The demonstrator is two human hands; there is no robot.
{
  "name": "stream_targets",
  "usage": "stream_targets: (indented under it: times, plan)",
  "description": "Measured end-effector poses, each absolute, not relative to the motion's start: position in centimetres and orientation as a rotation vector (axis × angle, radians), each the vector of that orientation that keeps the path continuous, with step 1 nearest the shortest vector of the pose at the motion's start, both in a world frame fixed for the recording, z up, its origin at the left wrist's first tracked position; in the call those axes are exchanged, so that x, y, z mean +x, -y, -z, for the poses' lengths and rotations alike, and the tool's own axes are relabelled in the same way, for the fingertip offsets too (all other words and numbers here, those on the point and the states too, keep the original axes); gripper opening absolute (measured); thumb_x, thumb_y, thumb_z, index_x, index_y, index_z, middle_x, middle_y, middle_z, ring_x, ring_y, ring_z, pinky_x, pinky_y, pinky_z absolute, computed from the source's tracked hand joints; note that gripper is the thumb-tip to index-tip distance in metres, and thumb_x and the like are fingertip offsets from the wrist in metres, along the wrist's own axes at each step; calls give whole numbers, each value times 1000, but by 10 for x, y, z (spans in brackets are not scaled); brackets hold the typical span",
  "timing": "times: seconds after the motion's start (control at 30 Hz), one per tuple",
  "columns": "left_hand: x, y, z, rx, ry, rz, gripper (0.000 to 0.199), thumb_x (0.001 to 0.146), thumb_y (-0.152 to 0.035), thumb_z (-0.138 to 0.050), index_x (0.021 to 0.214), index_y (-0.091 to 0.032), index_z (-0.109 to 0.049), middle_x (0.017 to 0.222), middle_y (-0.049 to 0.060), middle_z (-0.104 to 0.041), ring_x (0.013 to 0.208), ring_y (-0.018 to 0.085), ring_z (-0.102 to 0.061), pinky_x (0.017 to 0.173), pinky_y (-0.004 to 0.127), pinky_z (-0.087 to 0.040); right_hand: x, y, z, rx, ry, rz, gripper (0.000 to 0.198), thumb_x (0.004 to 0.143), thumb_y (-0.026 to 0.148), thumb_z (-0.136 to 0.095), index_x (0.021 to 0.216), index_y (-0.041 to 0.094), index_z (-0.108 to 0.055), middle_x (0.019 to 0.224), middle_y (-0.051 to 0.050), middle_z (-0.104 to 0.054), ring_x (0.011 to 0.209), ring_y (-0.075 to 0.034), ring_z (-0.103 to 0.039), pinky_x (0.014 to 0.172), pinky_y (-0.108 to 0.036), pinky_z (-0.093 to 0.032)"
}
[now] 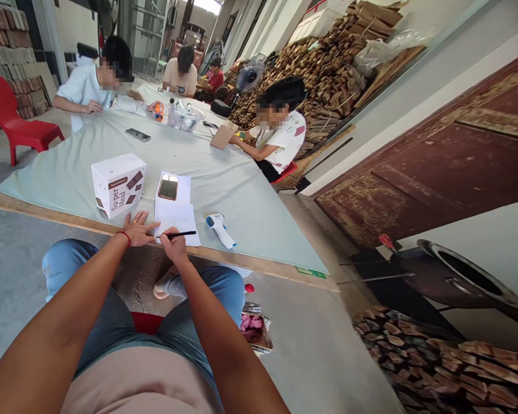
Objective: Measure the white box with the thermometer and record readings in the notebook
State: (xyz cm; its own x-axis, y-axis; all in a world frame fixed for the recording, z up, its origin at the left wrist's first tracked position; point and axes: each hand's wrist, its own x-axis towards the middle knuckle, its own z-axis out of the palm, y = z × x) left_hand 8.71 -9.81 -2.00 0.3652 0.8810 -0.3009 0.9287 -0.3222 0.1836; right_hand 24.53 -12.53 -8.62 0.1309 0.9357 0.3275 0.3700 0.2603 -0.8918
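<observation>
An open notebook (pixel 179 215) with white pages lies at the table's near edge, some small writing along its left side. My right hand (pixel 174 246) is closed on a dark pen (pixel 183 233), its tip near the lower left of the page. Fingers spread, my left hand (pixel 138 229) rests flat at the notebook's left edge and wears a red cord at the wrist. A smartphone (pixel 168 187) sits on the notebook's upper page. Behind my left hand stands a white box (pixel 119 185) printed "Super Meal". A white and blue infrared thermometer (pixel 221 230) lies right of the notebook.
A pale cloth covers the table (pixel 185 155). Farther back are another phone (pixel 138 134), a clear plastic basket (pixel 185 118) of items and an orange object (pixel 159 111). Several people sit around the table; one at the right holds a brown board (pixel 223 137). A red chair (pixel 17 115) stands left.
</observation>
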Motion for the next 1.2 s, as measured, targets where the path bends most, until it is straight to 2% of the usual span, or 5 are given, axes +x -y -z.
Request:
stream_targets:
  times: [0.63,0.93,1.2]
  plan:
    - [86,97,22,2317,-1574,176,71,87,-62,-49,152,-39,-33,166,5,-2,153,32,1,118,61,2,245,126,84,-1279,1410,-671,12,70,35,-50,65,25,-51,64,2,-56,66,-18,-54,67,-31,-43]
    - [87,98,19,2307,-1592,205,71,87,-60,-50,152,-40,-31,167,4,-1,154,28,2,118,60,2,245,127,81,-1295,1368,-692,10,69,34,-51,65,25,-50,62,3,-56,66,-18,-53,67,-30,-45]
    - [86,99,19,2302,-1591,175,70,87,-57,-52,152,-41,-32,166,3,-3,154,29,1,118,60,2,244,126,85,-1274,1344,-667,10,69,34,-51,64,25,-48,61,3,-53,66,-17,-51,67,-30,-45]
